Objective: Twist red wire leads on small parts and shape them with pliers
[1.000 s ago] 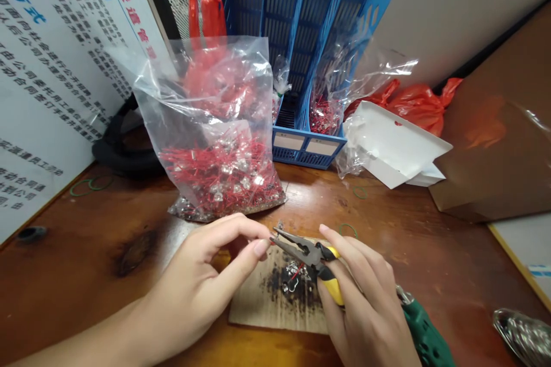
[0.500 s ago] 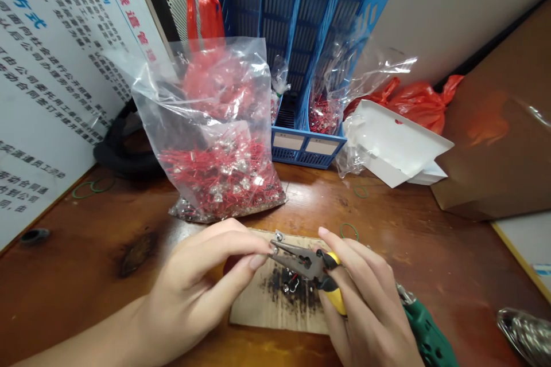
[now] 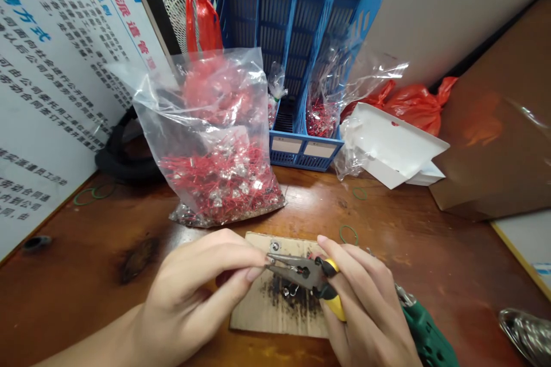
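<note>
My right hand (image 3: 365,304) grips yellow-handled needle-nose pliers (image 3: 301,271), whose jaws point left. My left hand (image 3: 202,292) pinches thumb and fingers together right at the jaw tips, on a tiny part I cannot make out. A small metal terminal (image 3: 274,246) shows just above the jaw tips. Both hands hover over a scorched piece of cardboard (image 3: 275,309) with a few small metal bits on its black patch. Behind them stands a clear plastic bag (image 3: 215,143) full of red wires with metal ends.
A blue file rack (image 3: 301,57) holding more bagged red parts stands at the back, with a white box (image 3: 391,146) and a red bag (image 3: 413,103) to its right. A green tool (image 3: 424,335) lies under my right wrist. Green rubber bands (image 3: 348,234) lie on the wooden table.
The pliers' jaws have closed and dropped toward the cardboard. My left fingers have followed, staying pinched at the jaw tips. The view has tilted down slightly.
</note>
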{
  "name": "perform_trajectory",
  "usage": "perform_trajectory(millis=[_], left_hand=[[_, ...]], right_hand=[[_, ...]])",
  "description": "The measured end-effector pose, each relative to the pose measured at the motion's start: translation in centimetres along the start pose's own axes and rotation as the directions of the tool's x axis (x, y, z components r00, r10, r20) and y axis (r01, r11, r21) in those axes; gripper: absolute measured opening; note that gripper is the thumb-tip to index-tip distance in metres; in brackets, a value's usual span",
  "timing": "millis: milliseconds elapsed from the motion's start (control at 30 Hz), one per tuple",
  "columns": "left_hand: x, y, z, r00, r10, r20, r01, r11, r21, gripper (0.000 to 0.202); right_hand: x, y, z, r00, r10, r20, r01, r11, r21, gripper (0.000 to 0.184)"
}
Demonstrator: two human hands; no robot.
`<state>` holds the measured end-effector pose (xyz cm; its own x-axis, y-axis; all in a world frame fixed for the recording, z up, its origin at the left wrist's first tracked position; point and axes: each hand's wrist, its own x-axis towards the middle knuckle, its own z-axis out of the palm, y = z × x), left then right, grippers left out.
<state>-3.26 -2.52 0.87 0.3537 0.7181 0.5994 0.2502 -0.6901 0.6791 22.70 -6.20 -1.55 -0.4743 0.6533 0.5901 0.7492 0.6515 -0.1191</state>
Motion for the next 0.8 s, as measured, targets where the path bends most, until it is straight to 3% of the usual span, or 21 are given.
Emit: perform_trajectory(millis=[200, 400, 567, 800], left_hand=[[0.09, 0.24, -0.14, 1.000, -0.008, 0.018, 0.008, 1.000, 0.001, 0.033], [-0.04, -0.01, -0.19, 1.000, -0.021, 0.018, 0.021, 1.000, 0.008, 0.035], [0.03, 0.00, -0.20, 1.000, -0.004, 0.010, 0.004, 1.000, 0.018, 0.035], [-0.01, 0.14, -0.18, 1.000, 0.003, 0.007, -0.003, 1.000, 0.031, 0.035]], right_hand=[[-0.14, -0.12, 0.04, 1.000, -0.005, -0.008, 0.005, 1.000, -0.007, 0.040], [-0.08, -0.02, 0.32, 0.999, 0.014, -0.038, -0.014, 1.000, 0.012, 0.034], [0.09, -0.02, 0.39, 1.000, -0.020, 0.011, 0.020, 1.000, -0.004, 0.030], [-0.41, 0.12, 0.58, 1.000, -0.014, -0.008, 0.014, 0.999, -0.039, 0.038]])
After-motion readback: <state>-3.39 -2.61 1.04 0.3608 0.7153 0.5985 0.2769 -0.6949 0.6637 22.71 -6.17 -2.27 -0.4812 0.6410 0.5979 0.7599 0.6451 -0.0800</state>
